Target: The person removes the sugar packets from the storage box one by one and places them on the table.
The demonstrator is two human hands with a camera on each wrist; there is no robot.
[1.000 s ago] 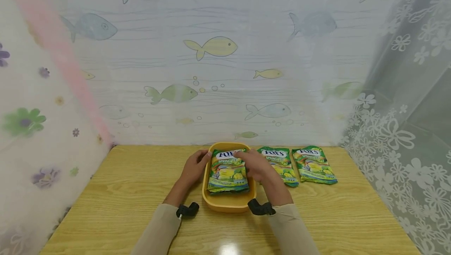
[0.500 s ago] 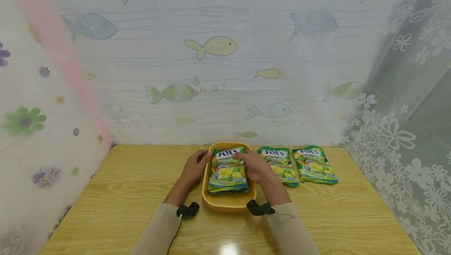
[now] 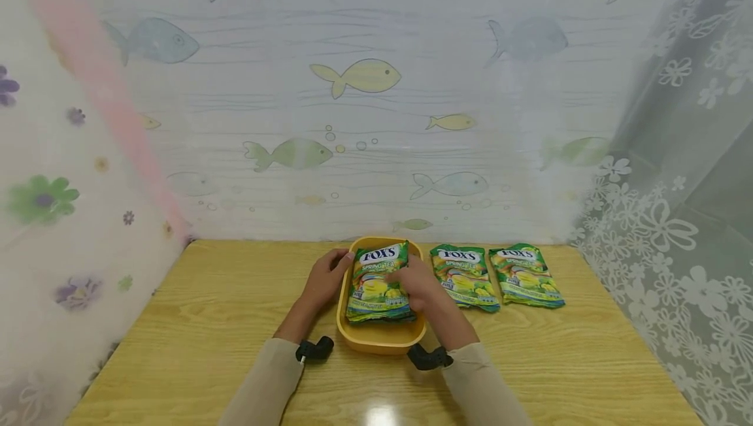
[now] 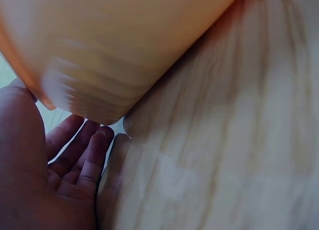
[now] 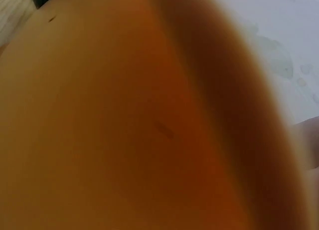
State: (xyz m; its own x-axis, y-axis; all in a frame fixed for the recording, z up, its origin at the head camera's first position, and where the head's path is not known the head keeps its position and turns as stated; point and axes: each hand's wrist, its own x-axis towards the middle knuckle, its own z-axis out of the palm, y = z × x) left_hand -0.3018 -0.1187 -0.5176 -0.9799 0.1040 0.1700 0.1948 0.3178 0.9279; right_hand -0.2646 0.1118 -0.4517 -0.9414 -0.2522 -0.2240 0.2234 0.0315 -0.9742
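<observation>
A yellow plastic basin [image 3: 376, 336] sits on the table in the head view. Inside it lies a green-and-yellow FOX'S Spring Tea candy packet [image 3: 372, 287], slightly tilted. My right hand [image 3: 421, 282] holds this packet by its right side, thumb on the front and the other fingers hidden. At the basin's left wall, my left hand [image 3: 323, 281] grips the rim. The left wrist view shows the left thumb over the rim and the curled fingers [image 4: 92, 152] at the outer wall [image 4: 114, 45]. Blurred basin wall [image 5: 99, 115] fills most of the right wrist view.
Just right of the basin, another FOX'S packet [image 3: 465, 279] lies flat on the wooden table [image 3: 235, 302]. A further matching packet [image 3: 525, 276] lies beyond it. Behind the table hangs a fish-patterned curtain [image 3: 365, 197].
My right hand has slid down the packet's right side toward me, uncovering the printed name. The packet's top right corner has come up slightly. My left hand stays on the rim.
</observation>
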